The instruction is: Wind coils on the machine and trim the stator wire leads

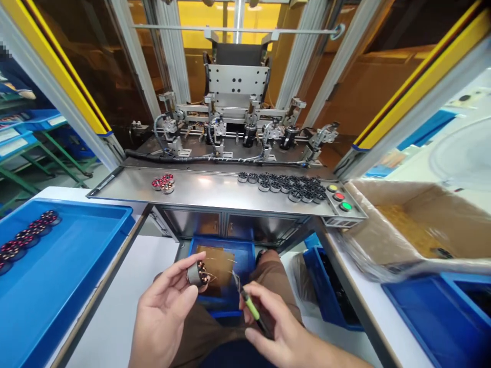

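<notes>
My left hand (pixel 169 312) grips a motor stator (pixel 196 274), a short grey ring with copper windings facing right. Thin copper wire ends stick out from it toward the right. Between thumb and fingers, my right hand (pixel 274 319) holds a pair of tweezers or small pliers (pixel 251 306) with green and black handles; the exact kind is hard to tell. The tool's metal tip is close to the loose wire ends, and whether it touches them I cannot make out. Below both hands sits a blue bin (pixel 245 250) with a brown sheet inside.
Several dark stators (pixel 284 184) stand on the metal ledge (pixel 203 186), beside coloured push buttons (pixel 338 197). A few red-and-copper stators (pixel 164 183) lie further left. A machine with clamps (pixel 249 128) is behind. A blue tray (pixel 84 245) flanks the left, a cardboard box (pixel 406 199) the right.
</notes>
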